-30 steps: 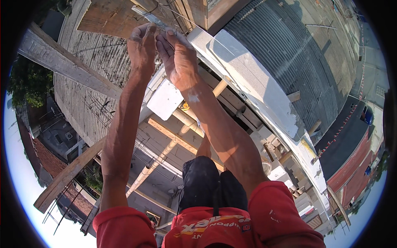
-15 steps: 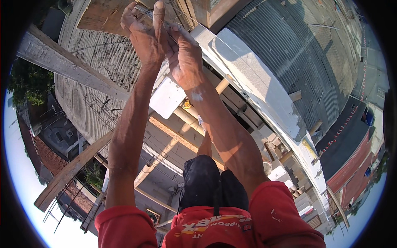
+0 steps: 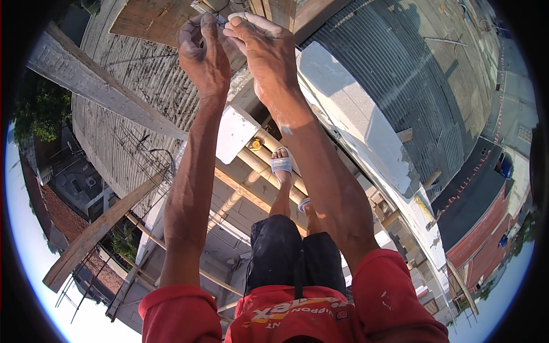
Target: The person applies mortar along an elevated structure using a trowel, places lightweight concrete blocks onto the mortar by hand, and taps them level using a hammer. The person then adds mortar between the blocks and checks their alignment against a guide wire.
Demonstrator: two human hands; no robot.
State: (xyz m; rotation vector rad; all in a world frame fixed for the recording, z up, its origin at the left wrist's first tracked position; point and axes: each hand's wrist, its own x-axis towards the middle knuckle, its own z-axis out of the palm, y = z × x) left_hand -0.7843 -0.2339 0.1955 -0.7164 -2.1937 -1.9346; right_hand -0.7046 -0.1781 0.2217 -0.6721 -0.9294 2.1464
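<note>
Both arms reach up to the top of the view, beside a brown wooden board (image 3: 151, 23) and some timber. My left hand (image 3: 206, 57) is closed, thumb against curled fingers, on what looks like a thin dark wire (image 3: 221, 14). Close to its right, my right hand (image 3: 267, 51) pinches with thumb and forefinger near the same wire; its other fingers are bent. Whitish dust covers the fingers of both hands. Exactly where the wire runs between the fingertips is too fine to make out.
Below me, my sandalled foot (image 3: 281, 164) stands on bamboo poles (image 3: 257, 163) beside a yellow round object (image 3: 256, 144). A white block (image 3: 234, 134) lies under my arms. On the right runs a pale concrete ledge (image 3: 354, 108); corrugated roofs (image 3: 389, 68) lie beyond. A grey beam (image 3: 103, 86) slants at left.
My hands have drawn apart from their overlapping position. The right hand has shifted up and right, the left slightly down and right. My feet have come into clearer view between the arms.
</note>
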